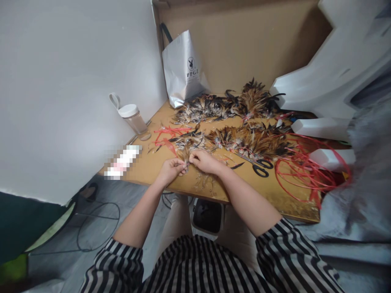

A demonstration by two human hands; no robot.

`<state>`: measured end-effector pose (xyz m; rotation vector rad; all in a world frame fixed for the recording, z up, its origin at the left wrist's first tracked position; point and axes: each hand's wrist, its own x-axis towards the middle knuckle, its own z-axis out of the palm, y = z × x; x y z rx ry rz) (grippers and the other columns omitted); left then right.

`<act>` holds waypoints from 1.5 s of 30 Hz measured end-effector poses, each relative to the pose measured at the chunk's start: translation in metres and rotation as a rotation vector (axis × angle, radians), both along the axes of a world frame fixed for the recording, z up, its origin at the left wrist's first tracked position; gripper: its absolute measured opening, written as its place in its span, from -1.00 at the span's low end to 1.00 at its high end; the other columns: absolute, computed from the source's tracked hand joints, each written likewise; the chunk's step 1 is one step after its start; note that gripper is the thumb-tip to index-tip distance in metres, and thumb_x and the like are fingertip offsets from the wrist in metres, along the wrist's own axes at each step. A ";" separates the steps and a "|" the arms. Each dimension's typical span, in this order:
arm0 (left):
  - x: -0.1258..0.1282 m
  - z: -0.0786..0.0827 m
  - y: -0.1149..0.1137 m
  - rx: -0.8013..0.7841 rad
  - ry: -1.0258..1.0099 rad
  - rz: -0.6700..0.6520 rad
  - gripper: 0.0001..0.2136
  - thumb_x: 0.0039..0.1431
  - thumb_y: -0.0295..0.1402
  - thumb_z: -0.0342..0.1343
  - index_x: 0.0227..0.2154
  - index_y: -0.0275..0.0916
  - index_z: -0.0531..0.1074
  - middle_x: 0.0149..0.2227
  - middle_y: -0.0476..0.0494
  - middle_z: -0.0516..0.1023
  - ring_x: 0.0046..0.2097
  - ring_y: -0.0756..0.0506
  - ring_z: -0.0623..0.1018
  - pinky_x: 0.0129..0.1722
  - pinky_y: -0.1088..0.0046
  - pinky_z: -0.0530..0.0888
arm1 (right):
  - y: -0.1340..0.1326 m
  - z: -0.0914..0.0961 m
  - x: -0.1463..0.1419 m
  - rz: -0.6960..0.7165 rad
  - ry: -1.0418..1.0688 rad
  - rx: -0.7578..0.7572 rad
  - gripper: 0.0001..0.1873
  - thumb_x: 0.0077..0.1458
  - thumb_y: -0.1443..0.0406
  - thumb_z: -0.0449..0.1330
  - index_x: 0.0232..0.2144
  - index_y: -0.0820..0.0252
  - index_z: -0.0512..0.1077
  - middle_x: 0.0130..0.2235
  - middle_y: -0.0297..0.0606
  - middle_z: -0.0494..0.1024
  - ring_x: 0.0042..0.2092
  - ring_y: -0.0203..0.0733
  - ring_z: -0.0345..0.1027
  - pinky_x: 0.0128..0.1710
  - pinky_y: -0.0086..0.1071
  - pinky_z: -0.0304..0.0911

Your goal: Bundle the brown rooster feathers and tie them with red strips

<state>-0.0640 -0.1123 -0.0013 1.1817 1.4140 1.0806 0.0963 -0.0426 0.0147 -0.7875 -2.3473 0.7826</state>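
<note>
shirt (195, 264): black and white stripes, at 6 o'clock in the frame; bare forearms run up from it to the table edge
left hand (171, 169): closed; thumb and fingertips pinch the left side of the tuft
right hand (205, 161): closed; pinches the same tuft from the right; fingertips close to those of the left hand, contact too fine to tell
tuft (185, 154): small bunch of brown feathers, held between both hands just above the near edge of the table; a few loose feathers lie on the wood at 6 o'clock from the right hand
table (152, 169): tan wood, set against a white wall at 9 o'clock
near pile (250, 140): brown and black feathers, at 2 o'clock from the hands, close by
far pile (226, 103): more feathers, at 1 o'clock, by the back edge
scissors (262, 167): black handles, at 3 o'clock from the right hand, flat on the table
cord (305, 175): loose red loops, at 3 o'clock beyond the scissors, hanging over the table end
strips (166, 136): red, at 11 o'clock from the left hand
bottle (132, 118): clear, white lid, upright at 10 o'clock by the wall
bag (183, 69): silver, at 12 o'clock, leaning on brown board
blocks (324, 128): white foam, at 2 o'clock beyond the piles
</note>
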 end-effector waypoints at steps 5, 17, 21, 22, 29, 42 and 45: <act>0.000 0.000 0.000 0.003 0.005 0.003 -0.74 -0.22 -0.22 0.22 -0.52 -0.32 0.39 -0.57 -0.08 0.47 -0.54 0.06 0.42 -0.53 0.57 0.34 | 0.003 -0.002 0.001 0.035 0.022 -0.050 -0.91 -0.08 0.43 0.09 -0.50 0.29 0.41 -0.46 -0.33 0.43 -0.41 -0.39 0.23 -0.38 -0.52 0.07; 0.000 0.001 0.000 0.001 -0.001 -0.001 -0.75 -0.22 -0.24 0.23 -0.52 -0.33 0.39 -0.57 -0.08 0.46 -0.54 0.06 0.42 -0.54 0.58 0.33 | -0.005 -0.003 0.000 0.038 -0.040 0.109 -0.89 -0.04 0.41 0.08 -0.54 0.26 0.37 -0.47 -0.32 0.37 -0.42 -0.36 0.17 -0.39 -0.50 0.01; 0.000 0.000 0.000 -0.001 0.003 -0.001 -0.74 -0.22 -0.23 0.23 -0.52 -0.33 0.39 -0.58 -0.08 0.46 -0.55 0.07 0.41 -0.56 0.59 0.32 | -0.005 -0.001 0.000 0.034 -0.039 0.119 -0.88 -0.05 0.43 0.05 -0.56 0.26 0.35 -0.48 -0.32 0.34 -0.42 -0.35 0.15 -0.37 -0.50 0.01; 0.000 0.000 0.001 -0.003 0.003 -0.001 -0.74 -0.22 -0.23 0.23 -0.52 -0.33 0.39 -0.57 -0.08 0.46 -0.55 0.07 0.41 -0.57 0.59 0.32 | -0.006 -0.001 0.000 0.031 -0.041 0.124 -0.88 -0.05 0.43 0.05 -0.56 0.26 0.34 -0.48 -0.31 0.34 -0.42 -0.34 0.15 -0.37 -0.49 0.01; 0.001 0.003 0.001 -0.014 -0.021 0.025 -0.77 -0.23 -0.27 0.23 -0.54 -0.34 0.38 -0.52 -0.11 0.49 -0.55 0.07 0.42 -0.59 0.60 0.32 | -0.005 0.001 0.003 0.064 -0.029 0.160 -0.87 -0.07 0.42 0.05 -0.57 0.27 0.37 -0.48 -0.29 0.36 -0.41 -0.34 0.17 -0.36 -0.49 0.04; 0.001 0.008 0.000 -0.062 -0.064 0.066 -0.76 -0.33 -0.38 0.28 -0.53 -0.35 0.39 -0.61 -0.05 0.45 -0.54 0.07 0.43 -0.54 0.60 0.34 | -0.005 -0.003 0.002 0.187 -0.173 -0.027 -0.85 -0.13 0.41 0.07 -0.51 0.28 0.46 -0.54 -0.35 0.45 -0.53 -0.41 0.15 -0.50 -0.53 -0.01; 0.000 0.007 0.000 -0.052 -0.067 0.059 -0.75 -0.33 -0.39 0.27 -0.51 -0.35 0.39 -0.60 -0.05 0.46 -0.53 0.07 0.43 -0.53 0.60 0.35 | -0.003 -0.004 -0.001 0.155 -0.097 -0.033 -0.85 -0.11 0.39 0.08 -0.51 0.28 0.47 -0.51 -0.33 0.47 -0.49 -0.39 0.21 -0.45 -0.53 0.04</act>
